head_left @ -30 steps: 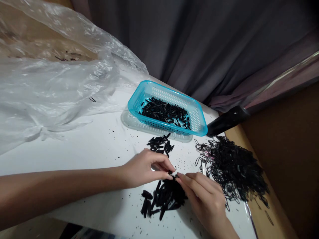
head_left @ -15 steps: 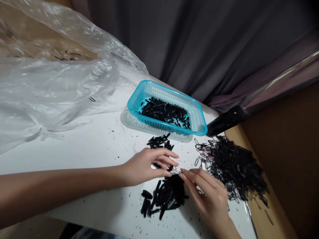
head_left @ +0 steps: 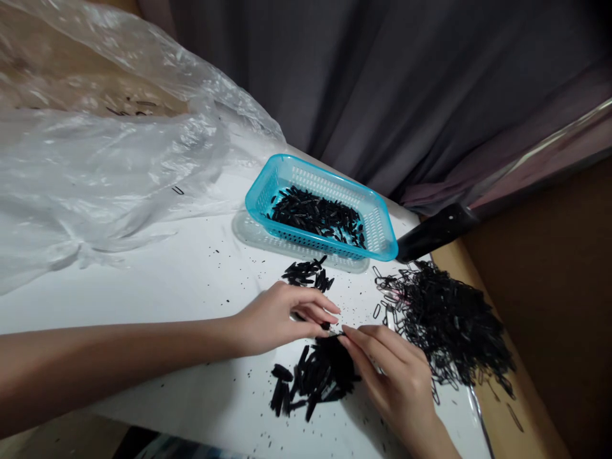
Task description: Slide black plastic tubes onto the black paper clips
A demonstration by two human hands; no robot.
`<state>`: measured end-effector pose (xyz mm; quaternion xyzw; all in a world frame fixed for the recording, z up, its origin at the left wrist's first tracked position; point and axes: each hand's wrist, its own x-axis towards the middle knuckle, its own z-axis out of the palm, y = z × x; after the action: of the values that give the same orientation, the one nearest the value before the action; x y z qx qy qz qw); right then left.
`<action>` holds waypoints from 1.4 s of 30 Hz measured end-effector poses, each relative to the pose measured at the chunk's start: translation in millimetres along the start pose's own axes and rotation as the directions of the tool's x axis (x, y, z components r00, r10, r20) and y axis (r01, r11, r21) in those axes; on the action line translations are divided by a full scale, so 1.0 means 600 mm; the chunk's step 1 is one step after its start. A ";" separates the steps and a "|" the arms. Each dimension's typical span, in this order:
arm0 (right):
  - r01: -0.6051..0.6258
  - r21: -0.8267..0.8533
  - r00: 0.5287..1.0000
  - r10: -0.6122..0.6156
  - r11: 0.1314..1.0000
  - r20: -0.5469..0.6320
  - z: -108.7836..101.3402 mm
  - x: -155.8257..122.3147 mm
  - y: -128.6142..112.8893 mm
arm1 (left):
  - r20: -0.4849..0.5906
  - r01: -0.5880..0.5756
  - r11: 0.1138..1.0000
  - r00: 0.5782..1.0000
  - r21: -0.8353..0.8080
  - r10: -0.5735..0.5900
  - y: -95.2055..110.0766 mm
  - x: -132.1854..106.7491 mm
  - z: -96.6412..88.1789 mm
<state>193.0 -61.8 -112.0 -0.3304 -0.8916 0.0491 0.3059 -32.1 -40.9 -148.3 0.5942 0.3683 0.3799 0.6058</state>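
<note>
My left hand (head_left: 277, 317) is over the white table with fingers curled toward the thumb. A small dark strip (head_left: 326, 326) shows between them, mostly covered by the fingers. Just to the right, my right hand (head_left: 389, 370) pinches a thin black piece (head_left: 338, 334) between thumb and forefinger, its exact kind too small to make out. The fingertips of both hands nearly meet. Under them lies a heap of short black strips (head_left: 318, 376), and a smaller group of strips (head_left: 306, 273) lies beyond my left hand.
A blue basket (head_left: 261, 201) with black strips inside stands behind my hands, on a pale tray (head_left: 243, 233). To the right are a pile of black wire loops (head_left: 454, 319) and a black handle-like object (head_left: 437, 233). Clear plastic sheeting (head_left: 119, 172) covers the left. Black crumbs dot the table (head_left: 191, 382).
My right hand has shifted slightly left, closer to my left fingertips. The left fingers have closed a little, covering more of the dark strip.
</note>
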 end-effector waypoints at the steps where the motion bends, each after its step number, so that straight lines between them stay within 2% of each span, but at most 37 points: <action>1: -0.003 -0.005 1.000 0.003 1.000 0.000 0.000 0.000 0.000 | 0.001 -0.002 1.000 1.000 0.003 0.002 0.000 0.000 0.000; 21: 0.032 -0.100 0.999 -0.030 0.994 0.024 0.002 -0.001 0.002 | -0.005 0.024 0.999 1.000 0.040 -0.024 0.000 -0.002 0.001; 29: 0.100 -0.191 0.993 -0.087 0.976 0.079 -0.005 0.001 0.001 | -0.011 0.089 0.995 0.996 0.039 -0.088 0.002 -0.001 0.003; 35: 0.178 -0.265 0.984 -0.164 0.948 0.075 0.002 -0.007 0.010 | 0.010 0.141 0.989 0.990 -0.048 -0.141 -0.001 -0.002 0.006; 39: 0.156 -0.244 0.987 -0.144 0.957 0.064 0.006 -0.007 0.011 | 0.020 0.182 0.970 0.983 -0.162 -0.181 -0.004 -0.003 0.008; 42: 0.114 -0.227 0.993 -0.108 0.967 0.041 0.002 -0.004 0.009 | 0.005 0.196 0.966 0.980 -0.169 -0.198 -0.004 -0.003 0.008</action>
<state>196.6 -58.7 -115.7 -0.3124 -0.9125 -0.0664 0.2555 -28.6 -44.3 -150.5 0.4990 0.3957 0.3513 0.6863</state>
